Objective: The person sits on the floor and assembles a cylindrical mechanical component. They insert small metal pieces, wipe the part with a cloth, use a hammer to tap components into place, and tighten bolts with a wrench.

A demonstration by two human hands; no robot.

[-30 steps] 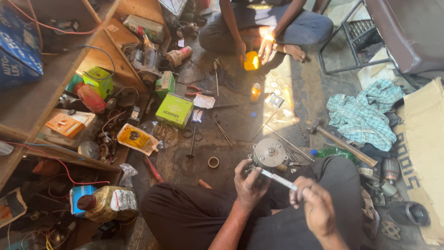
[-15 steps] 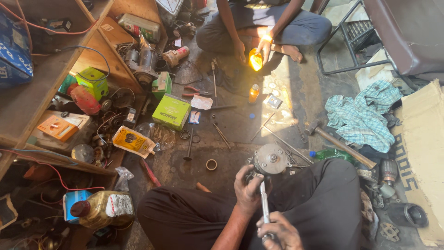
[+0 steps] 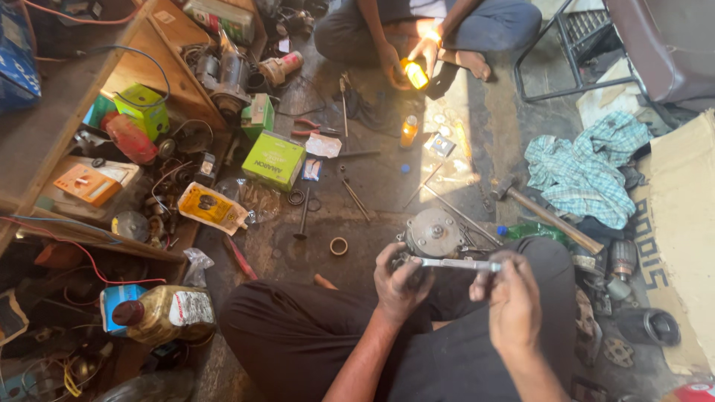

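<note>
Left hand (image 3: 398, 279) clenched around the near end of a slim metal wrench (image 3: 454, 263); right hand (image 3: 514, 301) pinching the wrench's far end between fingertips. The tool lies level across the seated person's lap, just below a round grey motor housing (image 3: 433, 232) at 12 o'clock of the hands. At 10 o'clock, on the floor: a small metal ring (image 3: 339, 246), then a green carton (image 3: 273, 161). At 2 o'clock: a wooden-handled hammer (image 3: 547, 214) beside a checked cloth (image 3: 588, 170). At 9 o'clock: an oil bottle (image 3: 165, 314). At 12 o'clock, well apart, another person's hands hold a glowing yellow object (image 3: 414, 74).
</note>
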